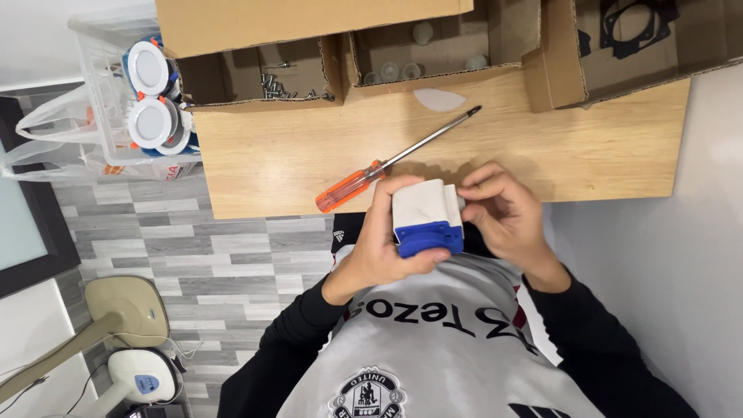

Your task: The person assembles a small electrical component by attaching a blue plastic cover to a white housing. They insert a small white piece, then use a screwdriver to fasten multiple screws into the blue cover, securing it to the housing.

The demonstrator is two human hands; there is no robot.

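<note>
The socket box (pixel 426 217), a white block with a blue end, sits at centre frame, just below the table (pixel 604 147) edge and above the person's chest. Its long axis runs up-down in the picture, blue end downward. The left hand (pixel 379 248) is clamped round its left side, fingers curled over the top and thumb under the blue part. The right hand (pixel 503 209) lies directly right of it, fingertips pinched together against the box's upper right face. An orange-handled screwdriver (pixel 387 166) lies on the table, up and left, nearest the left hand. Cardboard boxes (pixel 263 70) line the top edge; white lamps (pixel 147 93) fill a basket at upper left.
</note>
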